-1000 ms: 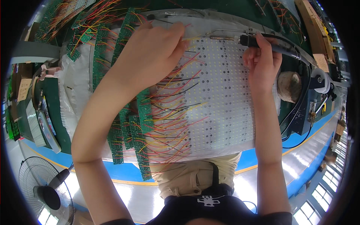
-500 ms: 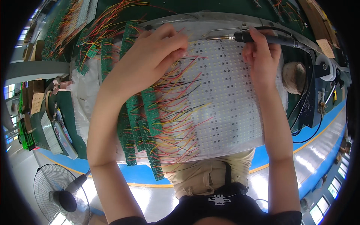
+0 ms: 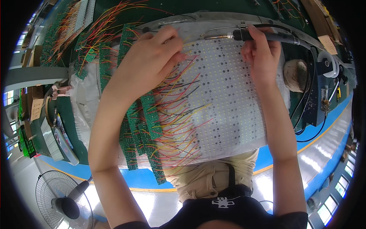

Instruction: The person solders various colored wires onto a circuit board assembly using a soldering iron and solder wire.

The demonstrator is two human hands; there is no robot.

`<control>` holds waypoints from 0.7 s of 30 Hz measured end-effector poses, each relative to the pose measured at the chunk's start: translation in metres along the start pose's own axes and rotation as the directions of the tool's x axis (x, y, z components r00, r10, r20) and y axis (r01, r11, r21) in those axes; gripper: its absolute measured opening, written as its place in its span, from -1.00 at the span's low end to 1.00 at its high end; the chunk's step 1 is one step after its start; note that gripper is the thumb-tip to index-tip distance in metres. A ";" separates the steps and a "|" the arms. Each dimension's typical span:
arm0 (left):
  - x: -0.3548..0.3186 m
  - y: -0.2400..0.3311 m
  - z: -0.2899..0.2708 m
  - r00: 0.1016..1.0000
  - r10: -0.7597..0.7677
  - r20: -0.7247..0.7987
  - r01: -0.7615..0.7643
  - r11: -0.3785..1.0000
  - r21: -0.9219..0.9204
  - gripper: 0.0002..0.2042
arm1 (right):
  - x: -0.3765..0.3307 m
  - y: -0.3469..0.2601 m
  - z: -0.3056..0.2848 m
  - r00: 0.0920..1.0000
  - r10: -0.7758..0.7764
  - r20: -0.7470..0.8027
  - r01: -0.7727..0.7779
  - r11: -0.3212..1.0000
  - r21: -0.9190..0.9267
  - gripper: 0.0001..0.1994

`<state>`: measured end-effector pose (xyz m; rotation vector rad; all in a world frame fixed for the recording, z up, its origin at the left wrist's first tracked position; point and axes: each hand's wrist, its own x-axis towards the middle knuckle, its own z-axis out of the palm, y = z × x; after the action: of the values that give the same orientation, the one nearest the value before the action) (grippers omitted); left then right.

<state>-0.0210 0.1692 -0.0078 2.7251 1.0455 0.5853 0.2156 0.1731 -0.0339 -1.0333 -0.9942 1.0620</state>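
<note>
My right hand (image 3: 263, 57) is wrapped round the dark handle of a soldering iron (image 3: 263, 36). Its metal tip points left, above the far part of a pale sheet (image 3: 244, 114) dotted with rows of small spots. A thin metal tube runs along the top of the iron. My left hand (image 3: 154, 57) is closed in a pinch over the far end of the green circuit boards (image 3: 151, 114), with wires at its fingertips; the exact wire it grips is mostly hidden. Red, yellow and black wires (image 3: 183, 118) fan rightward from the boards over the sheet.
More wired boards (image 3: 57, 42) lie at the far left. A roundish block (image 3: 295, 75) sits right of the sheet, near a white spool (image 3: 328, 64) on a dark stand and a looping cable. A fan (image 3: 65, 202) stands on the floor at lower left.
The whole view has shifted slightly left. My left fingertips and the soldering iron have moved a little left as well; both hands keep their grips.
</note>
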 end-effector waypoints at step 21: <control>0.000 0.000 0.001 0.999 0.044 -0.027 -0.045 0.997 -0.058 -0.91 | 0.001 0.000 0.000 1.000 0.008 0.002 -0.008 1.000 0.001 -0.84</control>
<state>-0.0206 0.1695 -0.0083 2.7030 0.9594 0.6486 0.2157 0.1736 -0.0336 -1.0361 -0.9914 1.0706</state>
